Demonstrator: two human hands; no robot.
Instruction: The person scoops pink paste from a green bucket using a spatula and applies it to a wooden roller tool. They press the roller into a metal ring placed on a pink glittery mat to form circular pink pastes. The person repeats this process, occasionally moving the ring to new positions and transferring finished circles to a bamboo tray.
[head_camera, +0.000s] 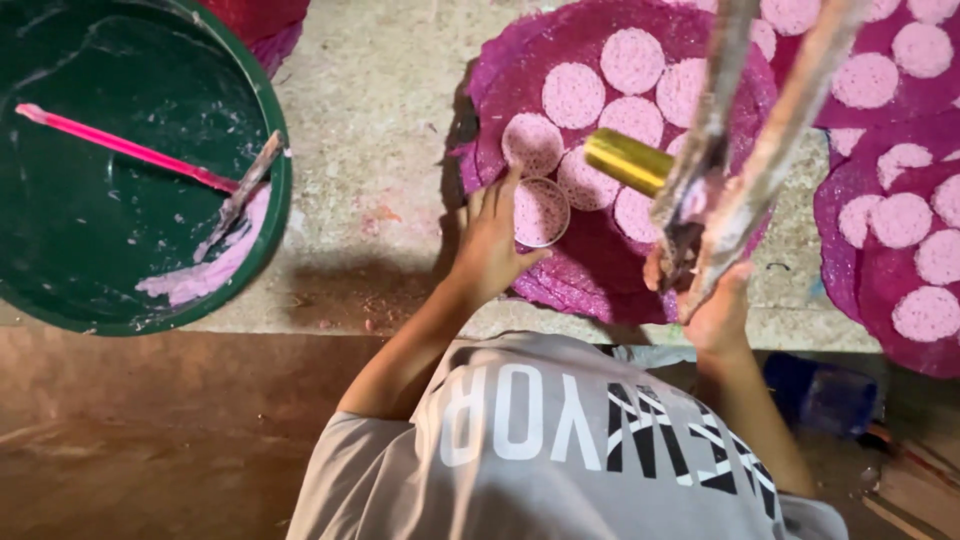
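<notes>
Magenta sheet (600, 270) lies at the desk's near edge; left hand (490, 240) spreads flat, steadying the ring cutter (541, 212); right hand (715, 305) grips a gold cylinder (628, 160), raised to strike.

Two blurred, paste-caked sticks (750, 130) cross the right hand (715, 310), hiding its fingers; the green basin (265, 230) runs off the left edge.

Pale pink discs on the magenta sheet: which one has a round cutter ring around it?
The pale pink disc beside the left hand; only it sits inside the round metal ring.
</notes>
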